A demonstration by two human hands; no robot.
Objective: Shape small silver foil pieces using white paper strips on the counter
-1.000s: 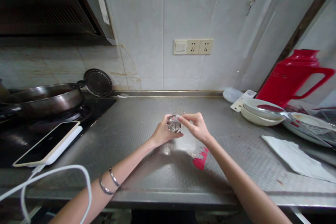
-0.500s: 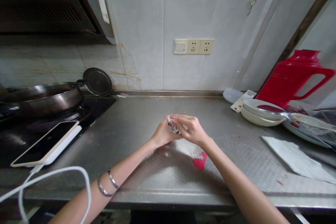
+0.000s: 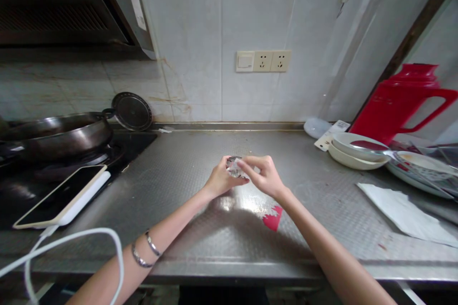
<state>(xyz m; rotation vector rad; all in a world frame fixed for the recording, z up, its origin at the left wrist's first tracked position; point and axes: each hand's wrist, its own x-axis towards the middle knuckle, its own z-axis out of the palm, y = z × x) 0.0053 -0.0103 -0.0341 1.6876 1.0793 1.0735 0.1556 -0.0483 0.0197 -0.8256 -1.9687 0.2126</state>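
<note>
My left hand (image 3: 219,180) is wrapped around a small clear glass (image 3: 233,162) above the middle of the steel counter, its mouth turned up towards me. My right hand (image 3: 264,174) has its thumb and fingertips pinched together at the mouth of the glass. Something whitish shows at those fingertips, too small and blurred to name. Below the hands, a torn red patch (image 3: 273,219) with a ragged edge lies on the counter (image 3: 186,162).
A phone (image 3: 62,195) with a white cable rests at the left, by a pan (image 3: 60,136) on the hob. To the right are stacked white bowls (image 3: 356,158), a red thermos jug (image 3: 399,105) and a white paper sheet (image 3: 404,212).
My right hand's fingers have shifted slightly right and loosened from over the glass, so more of its mouth shows. My left hand keeps its hold. The view has moved slightly.
</note>
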